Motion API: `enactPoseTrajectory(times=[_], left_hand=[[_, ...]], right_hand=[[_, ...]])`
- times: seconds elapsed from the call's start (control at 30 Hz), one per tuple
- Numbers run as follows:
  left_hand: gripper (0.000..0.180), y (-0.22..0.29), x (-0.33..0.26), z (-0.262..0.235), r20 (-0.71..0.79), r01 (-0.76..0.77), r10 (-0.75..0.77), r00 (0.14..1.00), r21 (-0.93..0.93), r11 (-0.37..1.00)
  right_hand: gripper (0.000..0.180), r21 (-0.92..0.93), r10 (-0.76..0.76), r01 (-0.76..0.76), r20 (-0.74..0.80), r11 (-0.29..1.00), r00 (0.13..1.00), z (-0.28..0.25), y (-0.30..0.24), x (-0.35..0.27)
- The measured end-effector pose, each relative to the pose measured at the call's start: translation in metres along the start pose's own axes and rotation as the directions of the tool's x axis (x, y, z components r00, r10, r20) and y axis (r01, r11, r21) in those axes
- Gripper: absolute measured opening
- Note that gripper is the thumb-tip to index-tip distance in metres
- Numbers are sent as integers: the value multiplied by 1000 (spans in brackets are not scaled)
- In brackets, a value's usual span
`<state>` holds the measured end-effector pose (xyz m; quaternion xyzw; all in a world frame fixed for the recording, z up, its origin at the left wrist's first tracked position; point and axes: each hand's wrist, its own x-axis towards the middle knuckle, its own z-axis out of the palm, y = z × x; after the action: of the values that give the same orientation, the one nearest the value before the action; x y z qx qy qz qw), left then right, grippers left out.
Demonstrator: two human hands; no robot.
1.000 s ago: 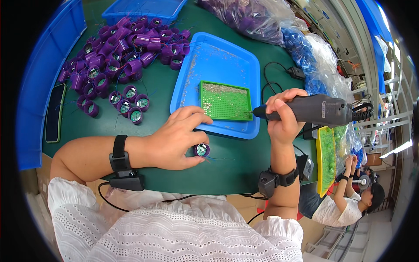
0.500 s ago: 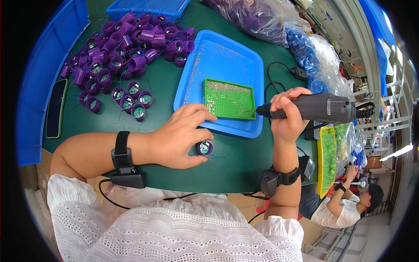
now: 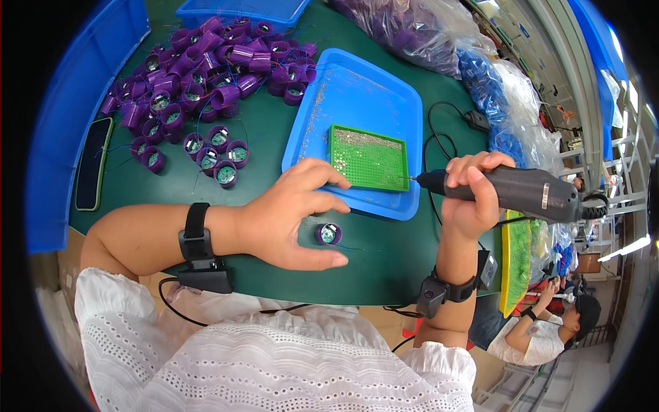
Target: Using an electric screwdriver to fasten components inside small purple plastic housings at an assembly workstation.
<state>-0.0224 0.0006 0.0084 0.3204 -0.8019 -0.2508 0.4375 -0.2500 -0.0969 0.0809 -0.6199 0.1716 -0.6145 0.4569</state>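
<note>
My right hand (image 3: 470, 196) is wrapped round a black electric screwdriver (image 3: 525, 193), its thin bit pointing left at the right edge of a green perforated screw tray (image 3: 374, 168). Small silver screws cover the far and left parts of that tray, which lies in a blue plastic tray (image 3: 302, 141). My left hand (image 3: 292, 216) is open, thumb and fingers spread around a purple cup with a circuit board inside (image 3: 329, 234). That cup stands on the green table with a thin wire trailing right, and I see a gap between it and my fingers.
A heap of purple cups with circuit boards and wires (image 3: 213, 69) fills the far left. A phone (image 3: 94, 165) lies by a blue bin (image 3: 82, 103). Plastic bags (image 3: 412, 31) line the far right; a yellow-rimmed tray (image 3: 515, 264) and another person (image 3: 535, 329) are at right.
My right hand has moved slightly right with the screwdriver, drawing its bit back to the green tray's edge. My left hand has spread wider around the purple cup. The whole view has shifted slightly.
</note>
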Motion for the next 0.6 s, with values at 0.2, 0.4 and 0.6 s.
enactPoseTrajectory(times=[0.2, 0.4, 0.6], left_hand=[[34, -4, -1, 4, -5, 0, 1, 1000, 10, 1000], [32, -1, -1, 4, -6, 5, -5, 1000, 11, 1000], [31, -2, -1, 4, -11, 11, -11, 1000, 15, 1000]], right_hand=[[25, -105, -1, 0, -10, 994, 1000, 0, 7, -2], [25, -106, 14, -17, -35, 994, 999, -3, 11, -5], [24, -90, 21, -25, -38, 996, 999, 0, 14, -4]])
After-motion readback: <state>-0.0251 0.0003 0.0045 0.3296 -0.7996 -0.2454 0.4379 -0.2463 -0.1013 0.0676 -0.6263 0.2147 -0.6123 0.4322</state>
